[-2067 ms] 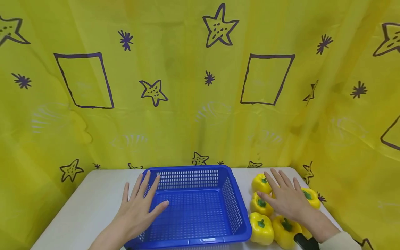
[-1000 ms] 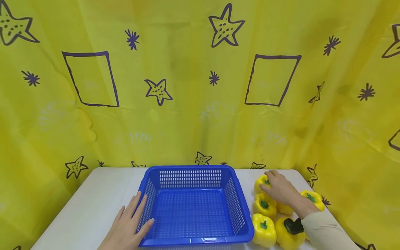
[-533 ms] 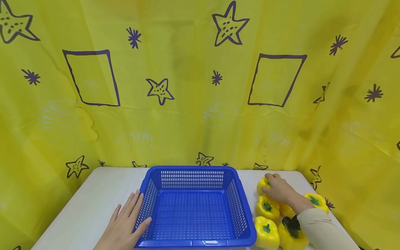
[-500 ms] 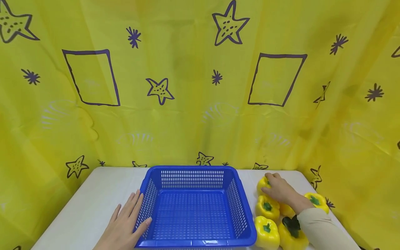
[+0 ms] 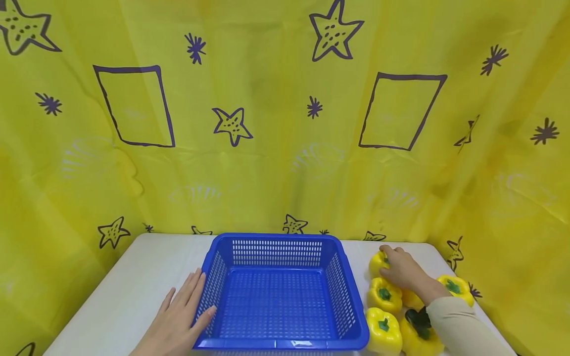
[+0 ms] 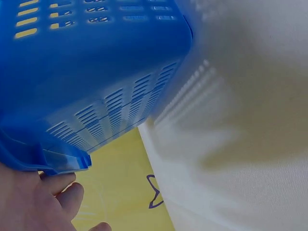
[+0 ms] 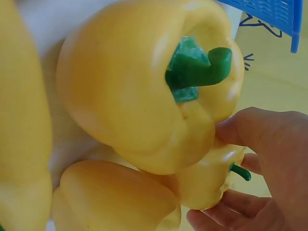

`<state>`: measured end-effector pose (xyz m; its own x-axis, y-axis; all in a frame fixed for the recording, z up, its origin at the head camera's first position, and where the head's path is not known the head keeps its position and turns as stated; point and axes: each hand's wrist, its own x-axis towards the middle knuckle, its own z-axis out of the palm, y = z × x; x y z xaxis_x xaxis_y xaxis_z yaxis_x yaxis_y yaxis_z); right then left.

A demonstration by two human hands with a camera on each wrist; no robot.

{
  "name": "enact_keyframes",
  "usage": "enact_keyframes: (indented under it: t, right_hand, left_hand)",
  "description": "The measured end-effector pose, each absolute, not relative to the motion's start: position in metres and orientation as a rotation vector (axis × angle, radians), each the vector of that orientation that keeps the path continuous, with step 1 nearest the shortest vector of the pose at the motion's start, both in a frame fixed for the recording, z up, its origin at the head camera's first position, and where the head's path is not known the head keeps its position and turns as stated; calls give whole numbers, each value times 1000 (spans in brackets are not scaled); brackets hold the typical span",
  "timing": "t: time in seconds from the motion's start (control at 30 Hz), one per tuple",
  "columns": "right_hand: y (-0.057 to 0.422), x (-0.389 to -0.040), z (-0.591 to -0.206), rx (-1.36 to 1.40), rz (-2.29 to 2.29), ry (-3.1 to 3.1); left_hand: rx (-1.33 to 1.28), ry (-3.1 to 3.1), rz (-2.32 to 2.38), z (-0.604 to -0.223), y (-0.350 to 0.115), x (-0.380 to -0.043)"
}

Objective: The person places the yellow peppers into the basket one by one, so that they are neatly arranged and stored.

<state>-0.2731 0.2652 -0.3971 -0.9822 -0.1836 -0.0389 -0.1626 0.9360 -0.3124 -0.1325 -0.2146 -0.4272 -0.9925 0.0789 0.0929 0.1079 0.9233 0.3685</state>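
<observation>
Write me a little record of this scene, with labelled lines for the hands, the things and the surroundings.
Left hand: fingers outstretched, at the left rim of the blue basket
Right hand: holds the farthest yellow pepper between thumb and fingers
Basket: perforated plastic, between the hands
Other peppers: yellow with green stems, grouped to the basket's right; some partly hidden
Table: white
Backdrop: yellow cloth with dark stars and four-sided outlines

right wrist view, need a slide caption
Right hand gripping a glossy yellow bell pepper, blue perforated plastic basket in the top right corner.
</observation>
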Motion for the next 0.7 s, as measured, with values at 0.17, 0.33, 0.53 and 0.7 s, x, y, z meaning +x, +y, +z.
enact_keyframes:
  t: [0.17,0.33,0.53,0.7]
  right_hand:
    - [265,-272,-397,-275,-508,3010]
    - [267,-272,-400,-290,-517,2996]
    - [268,-272,-400,-362,-513,3030]
    - [268,-271,-396,-442,-491,3065]
  left_hand:
    - [-135,-3000,-570,-426,-213,-132]
    - [-129,-3012,-563,-426,-212,-131]
    - [-127,-2999,-555,-425,-211,-131]
    - [-128,-2982,-545,-426,-211,-130]
